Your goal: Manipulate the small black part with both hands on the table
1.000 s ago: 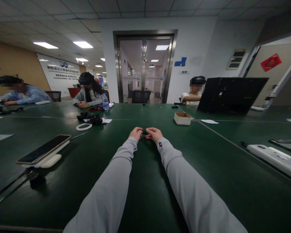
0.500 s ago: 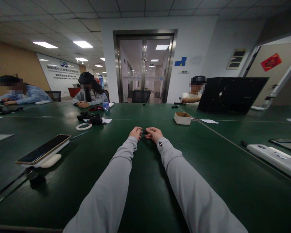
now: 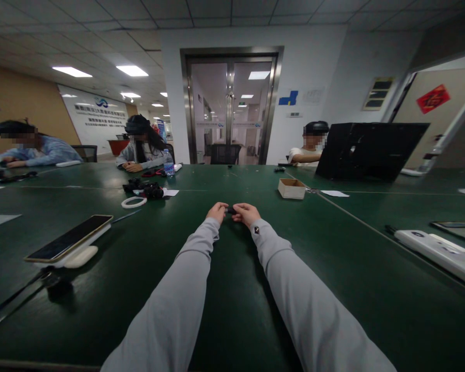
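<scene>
Both my arms in grey sleeves stretch out over a dark green table (image 3: 333, 268). My left hand (image 3: 217, 212) and my right hand (image 3: 246, 213) meet at the table's middle. Between their fingertips they pinch a small black object (image 3: 230, 210), too small to identify. Both hands rest low, at or just above the tabletop.
A phone (image 3: 67, 237) lies on a white pad at the left, a white ring (image 3: 134, 202) and black gear (image 3: 147, 190) behind it. A small cardboard box (image 3: 291, 188) and an open laptop (image 3: 368, 151) stand at the right. Three people sit at the far side.
</scene>
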Motion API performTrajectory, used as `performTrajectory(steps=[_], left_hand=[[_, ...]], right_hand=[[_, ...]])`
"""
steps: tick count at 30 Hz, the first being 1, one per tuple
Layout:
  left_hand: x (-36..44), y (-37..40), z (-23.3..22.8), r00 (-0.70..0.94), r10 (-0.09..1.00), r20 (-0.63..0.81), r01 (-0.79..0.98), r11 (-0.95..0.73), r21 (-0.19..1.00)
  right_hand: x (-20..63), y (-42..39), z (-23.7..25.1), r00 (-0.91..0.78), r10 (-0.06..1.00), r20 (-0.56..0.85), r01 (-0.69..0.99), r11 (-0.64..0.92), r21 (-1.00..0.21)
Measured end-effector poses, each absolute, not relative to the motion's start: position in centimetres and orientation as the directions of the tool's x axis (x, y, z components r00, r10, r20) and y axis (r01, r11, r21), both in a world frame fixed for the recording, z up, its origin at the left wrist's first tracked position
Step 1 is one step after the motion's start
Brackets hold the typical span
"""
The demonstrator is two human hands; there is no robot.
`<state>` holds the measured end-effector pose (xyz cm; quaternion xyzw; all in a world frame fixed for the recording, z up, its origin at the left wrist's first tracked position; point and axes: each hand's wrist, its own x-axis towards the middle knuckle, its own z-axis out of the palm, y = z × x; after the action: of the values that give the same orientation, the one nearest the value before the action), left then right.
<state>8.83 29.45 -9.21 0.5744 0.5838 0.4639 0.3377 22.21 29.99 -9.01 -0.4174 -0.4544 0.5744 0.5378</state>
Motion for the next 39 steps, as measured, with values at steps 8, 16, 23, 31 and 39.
performTrajectory(steps=[8,16,23,31,39], left_hand=[[8.8,29.5,-9.2,-0.097,0.987,0.127,0.335,-0.088,0.938],[8.8,29.5,-9.0,-0.109,0.989,0.098,0.313,-0.059,0.948],[8.8,29.4,-8.9,-0.098,0.991,0.088,0.295,-0.055,0.954],[8.8,29.4,-9.1,-0.073,0.986,0.147,0.305,-0.118,0.945],[9.0,29.2,-8.9,-0.01,0.995,0.094,0.276,-0.088,0.957]], right_hand=[[22.3,30.1,-9.1,-0.076,0.997,0.009,-0.237,-0.01,-0.971],[22.4,30.0,-9.1,-0.093,0.996,0.014,-0.241,-0.009,-0.97],[22.5,29.6,-8.7,-0.111,0.994,0.007,-0.264,-0.022,-0.964],[23.0,28.8,-8.1,-0.229,0.973,0.01,-0.253,-0.05,-0.966],[23.0,28.6,-7.8,-0.217,0.976,-0.003,-0.266,-0.062,-0.962]])
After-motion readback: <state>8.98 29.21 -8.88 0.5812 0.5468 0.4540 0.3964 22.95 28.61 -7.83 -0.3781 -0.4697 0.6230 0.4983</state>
